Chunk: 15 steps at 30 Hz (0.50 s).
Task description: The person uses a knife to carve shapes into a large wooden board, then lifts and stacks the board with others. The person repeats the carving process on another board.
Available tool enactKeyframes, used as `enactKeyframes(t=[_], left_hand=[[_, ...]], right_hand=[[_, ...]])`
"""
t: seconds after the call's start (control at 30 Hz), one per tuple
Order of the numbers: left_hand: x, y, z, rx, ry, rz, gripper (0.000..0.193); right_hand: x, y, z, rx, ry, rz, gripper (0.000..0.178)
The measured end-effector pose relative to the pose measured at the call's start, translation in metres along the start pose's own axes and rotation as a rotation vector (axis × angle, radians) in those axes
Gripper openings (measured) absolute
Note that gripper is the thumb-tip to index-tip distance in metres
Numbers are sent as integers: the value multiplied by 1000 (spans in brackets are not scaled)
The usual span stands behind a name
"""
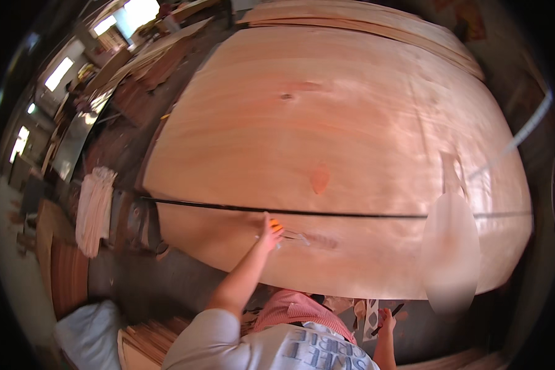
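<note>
A broad sheet of pale wood veneer (pixel 253 135) lies before me, with a long thin black straight strip (pixel 327 214) running across it from left to right. My left hand (pixel 270 234) reaches onto the sheet just at the near side of the strip, fingers curled by a small orange thing (pixel 276 226) whose kind I cannot make out. Beside those fingers is a torn, light-edged mark (pixel 299 237) in the veneer. Low at the sheet's near edge, my right hand (pixel 386 319) is closed around a slim black tool (pixel 396 310), perhaps a knife.
More veneer sheets (pixel 364 28) are layered at the far side. A pale bundle of strips (pixel 95 209) stands at the left, near stacked brown boards (pixel 69 277). A grey cloth-like bundle (pixel 91 333) sits lower left. A blurred pale oval (pixel 450 253) covers part of the right side.
</note>
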State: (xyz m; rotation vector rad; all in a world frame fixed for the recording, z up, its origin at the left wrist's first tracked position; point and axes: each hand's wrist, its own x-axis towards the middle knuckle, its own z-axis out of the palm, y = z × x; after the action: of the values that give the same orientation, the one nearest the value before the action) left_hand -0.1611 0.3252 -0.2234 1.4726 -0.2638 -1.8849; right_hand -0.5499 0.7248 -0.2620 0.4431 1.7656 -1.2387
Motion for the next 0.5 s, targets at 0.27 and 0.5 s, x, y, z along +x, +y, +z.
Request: enactKeyframes(t=[0.27,0.5], left_hand=[[46,-12,36,-349,354,-79,48],[48,74,-4,-587,-7,-95,73]], right_hand=[[20,-59,110,203,33,-183,23],[26,-122,158,351,216,-192,33]])
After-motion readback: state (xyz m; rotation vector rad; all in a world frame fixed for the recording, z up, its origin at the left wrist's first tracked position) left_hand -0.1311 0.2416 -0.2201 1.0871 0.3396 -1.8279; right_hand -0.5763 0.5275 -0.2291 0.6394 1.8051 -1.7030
